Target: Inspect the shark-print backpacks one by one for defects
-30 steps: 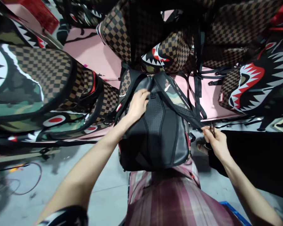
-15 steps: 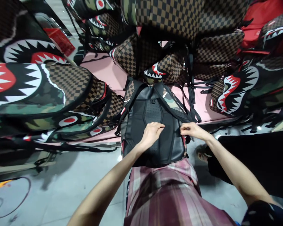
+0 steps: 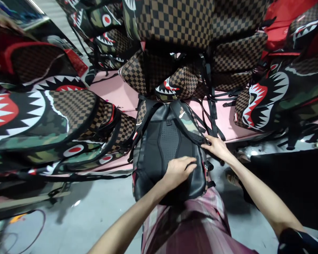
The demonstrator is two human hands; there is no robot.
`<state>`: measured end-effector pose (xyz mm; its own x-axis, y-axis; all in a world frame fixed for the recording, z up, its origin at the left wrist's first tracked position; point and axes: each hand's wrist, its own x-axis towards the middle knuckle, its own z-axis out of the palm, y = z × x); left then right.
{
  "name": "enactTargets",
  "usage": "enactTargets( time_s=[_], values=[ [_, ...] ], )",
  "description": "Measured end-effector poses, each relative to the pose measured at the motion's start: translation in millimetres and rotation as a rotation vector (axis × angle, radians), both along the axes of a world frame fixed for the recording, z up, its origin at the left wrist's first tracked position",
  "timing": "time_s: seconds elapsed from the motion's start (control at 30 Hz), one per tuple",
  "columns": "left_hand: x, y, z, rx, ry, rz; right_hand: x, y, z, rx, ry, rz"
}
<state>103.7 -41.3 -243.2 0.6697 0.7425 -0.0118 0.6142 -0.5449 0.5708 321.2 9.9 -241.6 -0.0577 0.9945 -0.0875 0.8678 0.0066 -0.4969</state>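
Note:
A backpack (image 3: 159, 148) lies back panel up, half on the pink table edge and half on my lap, its black padded back and camouflage shoulder straps facing me. My left hand (image 3: 178, 171) rests on the lower part of the back panel with fingers curled loosely, nothing in them. My right hand (image 3: 217, 147) is at the backpack's right side, fingers closed around the lower end of the right shoulder strap (image 3: 193, 130).
Many backpacks in brown check, camouflage and shark-mouth print crowd the pink table (image 3: 113, 86), stacked left, behind and right. Loose black straps (image 3: 210, 95) hang down behind the backpack. Grey floor (image 3: 90, 211) lies lower left, a black surface (image 3: 288, 176) on the right.
My left hand slid from the top of the back panel down to its lower part. My right hand came in from the far right strap end to the backpack's right side.

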Motion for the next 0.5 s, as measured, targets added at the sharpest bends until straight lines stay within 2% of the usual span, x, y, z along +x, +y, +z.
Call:
enactTargets(
  time_s=[0.03,0.07,0.1,0.17,0.2,0.23,0.3,0.4,0.5],
  values=[
    [1.7,-1.6,-0.4,0.076,0.046,0.048,4.7,10.6,3.4,-0.031,-0.013,0.005],
    [4.3,-4.5,-1.3,0.135,0.084,0.028,13.0,22.1,8.4,-0.015,-0.044,-0.019],
    [7.1,-8.3,-2.2,0.158,0.102,-0.047,24.0,34.4,14.5,0.046,-0.095,-0.071],
    [10.2,-14.8,-3.0,0.085,0.059,-0.238,49.4,59.3,25.8,0.207,-0.212,-0.217],
    [9.8,-15.4,-3.1,0.021,0.010,-0.296,61.1,70.4,28.8,0.242,-0.238,-0.276],
    [8.1,-13.3,-3.2,-0.028,-0.043,-0.298,70.5,79.7,28.8,0.228,-0.230,-0.320],
    [2.5,-1.3,-5.5,-0.010,-0.104,-0.173,79.4,90.3,19.1,0.097,-0.147,-0.352],
    [-7.2,21.8,-14.8,0.214,-0.002,0.000,70.6,87.1,-11.5,-0.059,-0.017,-0.329],
    [-28.6,26.2,-23.2,0.320,0.170,-0.070,57.6,69.1,-39.4,-0.029,0.032,-0.343]
  ],
)
